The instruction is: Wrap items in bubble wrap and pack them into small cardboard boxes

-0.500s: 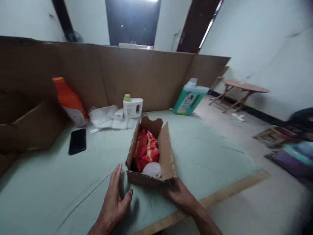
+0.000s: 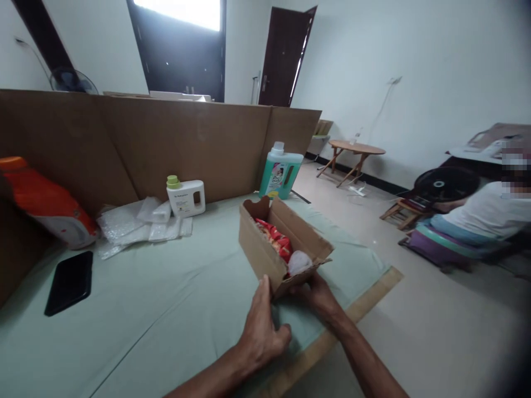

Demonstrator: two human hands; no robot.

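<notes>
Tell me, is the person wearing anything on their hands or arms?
No. The left hand and right hand are bare, with no gloves, rings or watch showing. Both forearms are uncovered as far as the picture's bottom edge, so no sleeves appear.

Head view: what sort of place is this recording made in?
Probably a plain room in a home, used as a makeshift packing spot. A cloth-covered table fenced by cardboard sheets carries detergent bottles; both hands, left hand and right hand, hold an open cardboard box. Another person sits on the floor.

left hand: bare, no sleeve; right hand: bare, no sleeve
</notes>
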